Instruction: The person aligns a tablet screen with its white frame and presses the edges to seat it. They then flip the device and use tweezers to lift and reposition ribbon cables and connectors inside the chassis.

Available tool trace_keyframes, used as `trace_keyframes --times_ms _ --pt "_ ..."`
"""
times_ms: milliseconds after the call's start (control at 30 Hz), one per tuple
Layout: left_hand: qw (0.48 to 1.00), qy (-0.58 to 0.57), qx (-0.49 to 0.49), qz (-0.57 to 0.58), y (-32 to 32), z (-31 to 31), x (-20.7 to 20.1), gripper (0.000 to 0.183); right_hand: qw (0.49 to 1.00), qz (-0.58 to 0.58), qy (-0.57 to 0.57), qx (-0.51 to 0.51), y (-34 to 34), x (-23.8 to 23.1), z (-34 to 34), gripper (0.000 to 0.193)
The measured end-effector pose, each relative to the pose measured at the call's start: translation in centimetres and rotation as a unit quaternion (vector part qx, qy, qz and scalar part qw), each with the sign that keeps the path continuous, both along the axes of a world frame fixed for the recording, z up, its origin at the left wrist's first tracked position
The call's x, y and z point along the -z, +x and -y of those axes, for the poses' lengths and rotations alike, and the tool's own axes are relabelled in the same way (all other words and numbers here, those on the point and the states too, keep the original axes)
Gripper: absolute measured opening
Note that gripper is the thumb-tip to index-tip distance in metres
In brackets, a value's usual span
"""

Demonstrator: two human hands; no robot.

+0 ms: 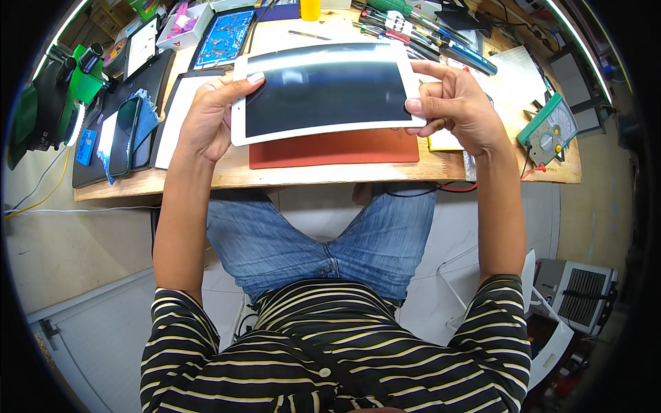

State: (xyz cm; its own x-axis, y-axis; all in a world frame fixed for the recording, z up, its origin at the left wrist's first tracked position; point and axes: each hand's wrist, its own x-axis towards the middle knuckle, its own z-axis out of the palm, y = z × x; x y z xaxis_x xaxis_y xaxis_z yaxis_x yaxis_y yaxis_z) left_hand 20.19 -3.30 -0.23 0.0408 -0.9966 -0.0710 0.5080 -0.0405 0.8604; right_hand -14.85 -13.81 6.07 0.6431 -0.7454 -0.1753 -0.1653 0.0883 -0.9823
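Observation:
Between my two hands is a tablet with a white frame and a dark, glossy screen that reflects a bright strip of light. My left hand grips its left edge, thumb on the front and fingers mostly hidden behind. On the opposite edge, my right hand pinches the frame, with the thumb near the corner of the screen. The tablet is held lengthwise, raised over a reddish-brown mat that lies at the front of the wooden table.
A phone on a blue cloth and a green microscope-like device stand at left. Several screwdrivers and pen-like tools crowd the back. A green-edged analog multimeter sits at right. Behind the tablet is a blue parts tray.

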Motion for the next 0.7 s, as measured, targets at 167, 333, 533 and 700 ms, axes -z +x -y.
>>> trace_keyframes --times_ms 167,333,533,700 --pt "0.982 -0.066 -0.046 0.172 -0.1 0.1 -0.4 0.021 0.982 -0.048 -0.181 -0.005 -0.1 1.3 0.2 0.061" --pt "0.909 -0.23 -0.098 0.333 0.0 -0.6 0.0 0.015 0.913 -0.054 -0.402 0.049 0.3 4.6 -0.1 0.035" --pt "0.718 -0.35 -0.056 0.6 0.1 -1.8 -0.3 0.039 0.836 -0.087 -0.541 0.024 -0.5 6.6 0.4 0.026" --pt "0.597 -0.422 -0.03 0.681 -0.5 -3.1 -0.4 0.05 0.792 -0.165 -0.587 -0.026 -1.2 7.0 -0.2 0.033"
